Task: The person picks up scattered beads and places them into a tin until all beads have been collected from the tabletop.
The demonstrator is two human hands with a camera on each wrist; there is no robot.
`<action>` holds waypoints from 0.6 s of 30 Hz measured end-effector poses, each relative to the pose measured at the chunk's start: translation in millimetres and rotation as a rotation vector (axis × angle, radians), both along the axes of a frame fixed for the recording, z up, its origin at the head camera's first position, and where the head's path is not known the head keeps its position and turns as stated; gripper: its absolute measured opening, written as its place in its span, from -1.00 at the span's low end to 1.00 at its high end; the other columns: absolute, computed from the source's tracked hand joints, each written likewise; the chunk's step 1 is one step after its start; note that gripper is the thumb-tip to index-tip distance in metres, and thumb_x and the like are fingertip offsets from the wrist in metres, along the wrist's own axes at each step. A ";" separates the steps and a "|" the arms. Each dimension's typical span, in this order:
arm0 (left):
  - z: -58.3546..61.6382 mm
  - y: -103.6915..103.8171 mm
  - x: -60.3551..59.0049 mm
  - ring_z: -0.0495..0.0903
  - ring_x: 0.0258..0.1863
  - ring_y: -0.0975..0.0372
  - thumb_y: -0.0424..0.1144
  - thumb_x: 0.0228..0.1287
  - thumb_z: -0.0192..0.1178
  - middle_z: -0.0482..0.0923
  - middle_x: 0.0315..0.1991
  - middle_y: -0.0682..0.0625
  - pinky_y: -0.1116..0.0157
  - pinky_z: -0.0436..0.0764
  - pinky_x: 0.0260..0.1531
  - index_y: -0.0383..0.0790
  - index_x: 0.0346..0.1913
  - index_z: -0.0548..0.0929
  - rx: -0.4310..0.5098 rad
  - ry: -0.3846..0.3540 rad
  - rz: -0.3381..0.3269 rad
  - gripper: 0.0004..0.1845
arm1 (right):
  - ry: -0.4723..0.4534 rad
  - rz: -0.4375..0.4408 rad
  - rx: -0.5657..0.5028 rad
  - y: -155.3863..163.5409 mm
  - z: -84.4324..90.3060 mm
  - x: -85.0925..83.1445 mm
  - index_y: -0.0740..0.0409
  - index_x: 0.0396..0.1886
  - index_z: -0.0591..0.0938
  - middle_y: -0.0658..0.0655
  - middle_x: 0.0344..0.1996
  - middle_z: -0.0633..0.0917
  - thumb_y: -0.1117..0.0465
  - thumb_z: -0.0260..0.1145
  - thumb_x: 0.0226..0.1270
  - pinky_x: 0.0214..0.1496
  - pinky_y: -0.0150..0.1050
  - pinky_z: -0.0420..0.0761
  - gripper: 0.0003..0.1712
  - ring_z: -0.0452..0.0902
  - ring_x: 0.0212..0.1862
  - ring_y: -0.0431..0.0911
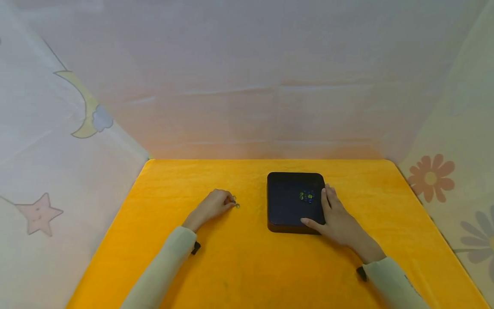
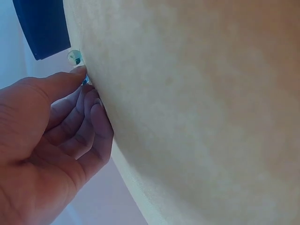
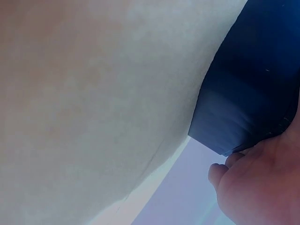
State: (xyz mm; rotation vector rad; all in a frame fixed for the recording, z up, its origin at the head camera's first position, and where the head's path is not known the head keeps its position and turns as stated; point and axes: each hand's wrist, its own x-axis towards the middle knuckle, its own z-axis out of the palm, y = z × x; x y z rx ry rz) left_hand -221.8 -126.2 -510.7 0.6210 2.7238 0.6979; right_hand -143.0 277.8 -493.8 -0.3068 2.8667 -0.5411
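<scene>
Two marbles: one (image 1: pixel 233 200) pinched in my left hand (image 1: pixel 214 205) fingers, the free one (image 1: pixel 237 206) could roll across the tabletop (image 1: pixel 239 266); right hand (image 1: pixel 336 216) grips the black tray (image 1: pixel 287 214).

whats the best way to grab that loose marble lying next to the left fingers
Judging by its pose, pinch the marble across its middle, from above. It is small and round and lies on the yellow cloth, so it would likely roll from a sideways push. The left hand, just beside it, already seems to pinch another marble; the right hand holds the black tray.
</scene>
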 end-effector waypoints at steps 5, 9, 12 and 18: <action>2.3 -1.4 -0.1 0.73 -0.23 0.26 -0.21 0.52 0.29 0.80 -0.09 -0.04 0.28 0.73 -0.19 -0.19 -0.03 0.79 0.002 -0.026 -0.007 -0.84 | 0.003 0.000 -0.004 -0.3 -1.4 0.5 0.31 0.70 -0.31 0.28 0.70 -0.47 -0.61 0.13 0.36 0.53 0.45 0.24 0.46 -0.31 0.71 0.42; 3.3 -4.0 -1.3 0.75 -0.19 0.23 -0.23 0.51 0.29 0.81 -0.09 -0.05 0.25 0.76 -0.15 -0.21 -0.04 0.80 0.031 -0.035 -0.004 -0.84 | 0.005 -0.001 0.001 -0.7 -2.0 0.4 0.32 0.70 -0.30 0.30 0.70 -0.46 -0.62 0.12 0.35 0.54 0.44 0.21 0.47 -0.27 0.70 0.43; 3.4 -6.3 -2.3 0.77 -0.15 0.21 -0.22 0.52 0.28 0.82 -0.07 -0.05 0.25 0.76 -0.11 -0.21 0.00 0.80 0.052 -0.033 0.000 -0.82 | 0.006 0.001 0.003 -0.3 -1.8 0.4 0.33 0.70 -0.30 0.30 0.70 -0.47 -0.63 0.11 0.35 0.55 0.44 0.20 0.47 -0.26 0.70 0.44; 6.9 -9.6 -0.6 0.79 -0.10 0.19 -0.20 0.55 0.25 0.82 -0.03 -0.06 0.26 0.77 -0.08 -0.23 0.04 0.78 0.073 -0.020 -0.002 -0.78 | -0.002 0.006 0.004 1.0 -2.5 0.3 0.33 0.69 -0.32 0.28 0.69 -0.50 -0.62 0.11 0.36 0.55 0.46 0.17 0.47 -0.29 0.70 0.44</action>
